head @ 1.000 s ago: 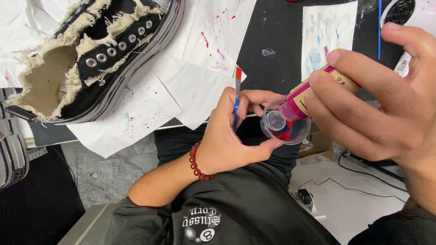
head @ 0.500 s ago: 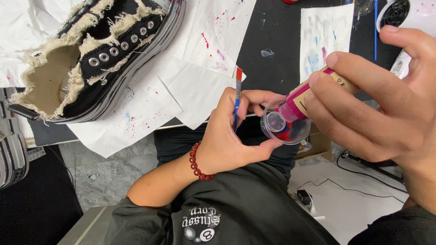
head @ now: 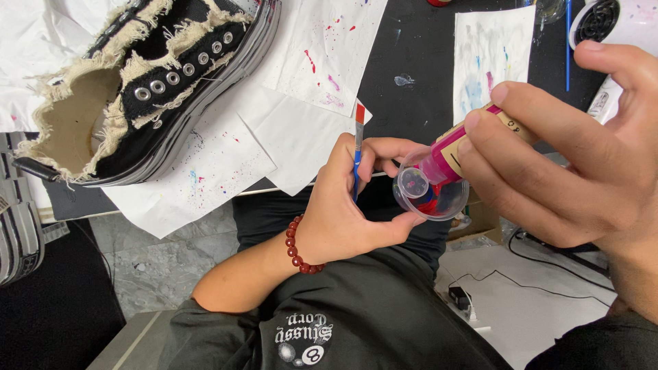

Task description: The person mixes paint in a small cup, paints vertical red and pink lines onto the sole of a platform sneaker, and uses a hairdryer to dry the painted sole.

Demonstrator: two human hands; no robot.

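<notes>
My left hand point(head: 343, 219), with a red bead bracelet point(head: 296, 247) on the wrist, holds a small clear plastic cup point(head: 439, 205) over my lap. A thin paintbrush point(head: 358, 147) with a blue handle and red end is also pinched in its fingers. My right hand point(head: 582, 171) grips a magenta paint bottle point(head: 449, 154) tilted nozzle-down into the cup. Red and blue paint lies in the cup's bottom.
A black high-top shoe point(head: 151, 82) with frayed cream edges lies on paint-spattered white paper sheets point(head: 301, 130) on a black table point(head: 418, 55). Further back are a paint-smeared paper point(head: 490, 48) and a white device point(head: 617, 20). Cables point(head: 521, 274) run over the floor.
Both hands keep the same pose, with the bottle still tipped into the cup. Only the view has shifted a little.
</notes>
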